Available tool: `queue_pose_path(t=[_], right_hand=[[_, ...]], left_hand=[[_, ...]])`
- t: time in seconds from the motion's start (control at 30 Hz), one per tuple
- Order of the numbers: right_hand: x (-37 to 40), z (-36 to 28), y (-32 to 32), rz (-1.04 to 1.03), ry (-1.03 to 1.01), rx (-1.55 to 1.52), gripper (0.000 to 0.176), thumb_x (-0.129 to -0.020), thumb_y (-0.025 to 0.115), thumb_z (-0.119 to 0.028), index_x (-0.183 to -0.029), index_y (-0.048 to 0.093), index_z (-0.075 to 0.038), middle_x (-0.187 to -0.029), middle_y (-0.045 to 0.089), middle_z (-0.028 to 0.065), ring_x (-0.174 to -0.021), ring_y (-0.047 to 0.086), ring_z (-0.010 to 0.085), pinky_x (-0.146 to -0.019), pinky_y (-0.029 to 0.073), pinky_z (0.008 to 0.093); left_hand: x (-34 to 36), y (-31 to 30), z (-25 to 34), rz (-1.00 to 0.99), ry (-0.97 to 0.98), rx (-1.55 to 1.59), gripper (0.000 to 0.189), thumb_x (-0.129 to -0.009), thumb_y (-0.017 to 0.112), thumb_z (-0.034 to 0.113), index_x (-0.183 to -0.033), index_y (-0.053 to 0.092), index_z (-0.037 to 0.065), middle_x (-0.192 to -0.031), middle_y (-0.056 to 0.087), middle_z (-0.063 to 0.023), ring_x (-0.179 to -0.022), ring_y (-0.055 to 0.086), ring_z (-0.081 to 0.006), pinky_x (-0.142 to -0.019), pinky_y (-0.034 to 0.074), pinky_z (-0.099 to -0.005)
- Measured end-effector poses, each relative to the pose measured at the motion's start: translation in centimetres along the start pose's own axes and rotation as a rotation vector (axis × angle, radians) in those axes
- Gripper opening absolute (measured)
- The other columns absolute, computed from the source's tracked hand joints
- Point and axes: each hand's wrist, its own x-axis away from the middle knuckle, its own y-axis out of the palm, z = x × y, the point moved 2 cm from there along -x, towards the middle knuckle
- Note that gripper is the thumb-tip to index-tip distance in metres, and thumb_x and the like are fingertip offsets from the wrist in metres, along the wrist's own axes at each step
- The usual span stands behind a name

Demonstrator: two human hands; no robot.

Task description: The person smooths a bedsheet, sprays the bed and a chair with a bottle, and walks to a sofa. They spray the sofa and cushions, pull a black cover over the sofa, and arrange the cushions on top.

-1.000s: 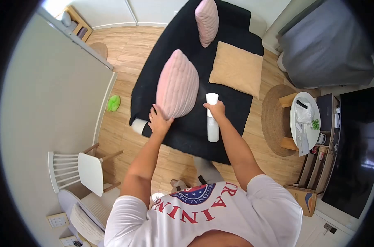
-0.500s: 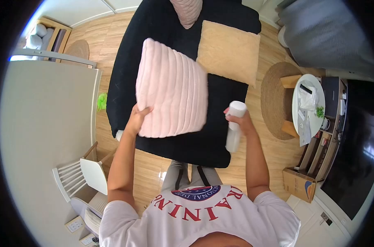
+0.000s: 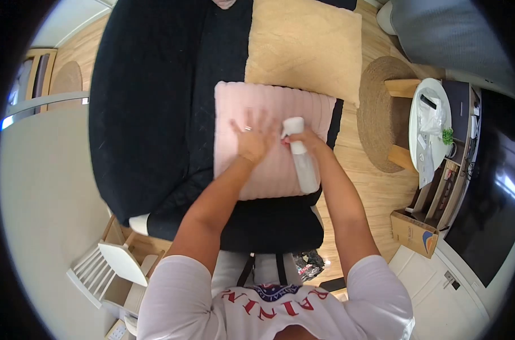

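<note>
The pink ribbed cushion (image 3: 269, 178) lies flat on the black sofa (image 3: 150, 107). My left hand (image 3: 256, 137) rests on it with the fingers spread, a ring on one finger. In my right hand (image 3: 307, 139) is a white spray bottle (image 3: 305, 170), gripped near its head and held over the cushion's right part. A cream cushion (image 3: 305, 45) lies just beyond the pink one, their edges touching or overlapping.
Right of the sofa are a round woven rug (image 3: 376, 113) and a white oval table (image 3: 429, 147) bearing a plastic bag and a plant. A cardboard box (image 3: 414, 233) stands at the lower right, a white chair (image 3: 123, 262) at the lower left.
The pink cushion has gone from being held up by my left hand to lying flat on the sofa. My left hand has let go and spread out. The bottle has moved left, over the cushion.
</note>
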Motion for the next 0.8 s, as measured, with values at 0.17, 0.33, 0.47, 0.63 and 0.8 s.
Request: queue_pose_path(t=[0.17,0.33,0.47,0.63,0.8], right_hand=[[-7.8,-3.1,0.8,-0.037,0.123,-0.011,0.026,-0.073,0.063,-0.015,-0.094,0.060,-0.001,-0.082,0.064,0.0130,-0.066,0.063,0.0221,-0.063,0.052,0.0342],[1.5,-3.7,-1.6,-0.161,0.025,-0.126,0.037,-0.064,0.070,-0.021,-0.094,0.059,-0.001,-0.078,0.062,0.0120,-0.066,0.062,0.0223,-0.061,0.052,0.0356],[12.0,0.0,-5.5,-0.034,0.201,0.138,0.051,-0.054,0.069,-0.009,-0.104,0.058,-0.005,-0.092,0.062,0.0081,-0.084,0.060,0.0198,-0.074,0.048,0.0317],[13.3,8.3,-5.8,-0.180,0.471,0.400,0.048,-0.056,0.072,-0.010,-0.103,0.061,-0.006,-0.093,0.064,0.0064,-0.085,0.058,0.0192,-0.077,0.045,0.0306],[13.5,9.4,-5.1,-0.129,0.358,0.306,0.041,-0.059,0.072,-0.010,-0.099,0.063,-0.007,-0.090,0.065,0.0063,-0.081,0.060,0.0177,-0.075,0.046,0.0296]], left_hand=[[-5.9,4.7,-5.9,-0.095,-0.118,0.013,0.047,-0.093,0.034,0.044,-0.139,0.026,0.038,-0.151,0.007,0.0032,-0.136,0.002,-0.0395,-0.091,0.004,-0.0780],[-7.2,-1.4,-4.1,-0.048,-0.052,0.021,0.050,-0.086,0.045,0.047,-0.133,0.043,0.029,-0.134,0.040,-0.0087,-0.128,0.027,-0.0361,-0.090,0.011,-0.0754],[-11.6,-3.4,-6.2,0.262,0.234,0.317,0.056,-0.084,0.050,0.048,-0.125,0.052,0.010,-0.102,0.058,-0.0133,-0.093,0.057,-0.0303,-0.084,0.043,-0.0404],[-13.3,-2.7,-6.8,-0.172,0.116,0.232,0.059,-0.088,0.041,0.054,-0.132,0.043,0.015,-0.095,0.062,-0.0181,-0.087,0.061,-0.0327,-0.076,0.048,-0.0405],[-10.1,-6.3,-12.9,-0.199,-0.158,0.005,0.069,-0.084,0.037,0.064,-0.134,0.041,0.016,-0.082,0.066,-0.0178,-0.077,0.065,-0.0324,-0.068,0.050,-0.0421]])
